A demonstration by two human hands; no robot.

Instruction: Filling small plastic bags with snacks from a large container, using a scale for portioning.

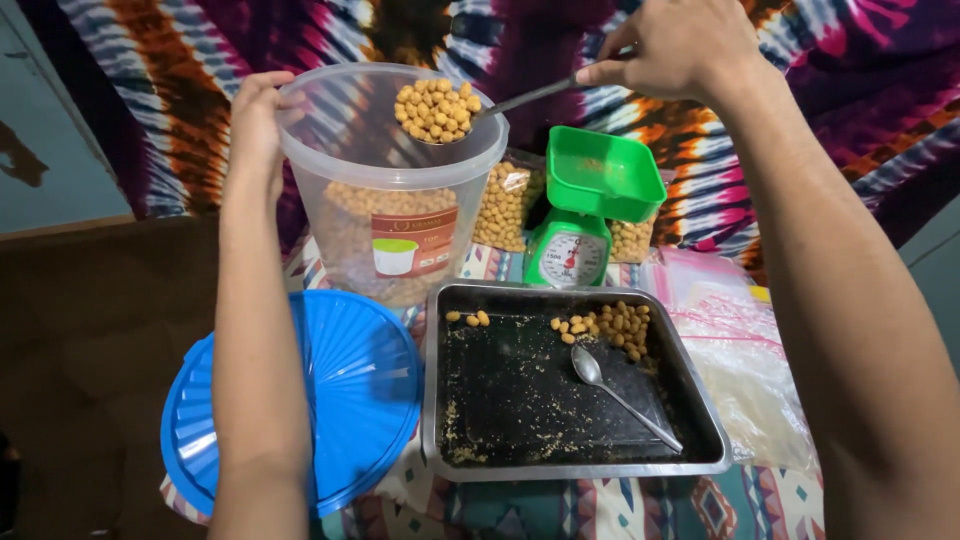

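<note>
My left hand [255,120] grips the rim of a clear plastic tub [390,215] that is partly filled with round tan coated nuts and tilted a little toward me. My right hand [680,45] holds the handle of a long metal ladle [500,102]; its bowl, heaped with the same nuts [436,110], hangs over the tub's mouth. Just right of the tub stands a small green kitchen scale [585,215] with an empty green square pan on top.
A dark metal tray [560,400] in front of me holds a few nuts, crumbs and a spoon [620,390]. A round blue lid [345,390] lies at the left. Sealed bags of nuts [505,205] stand behind the scale; clear plastic bags [740,350] lie at right.
</note>
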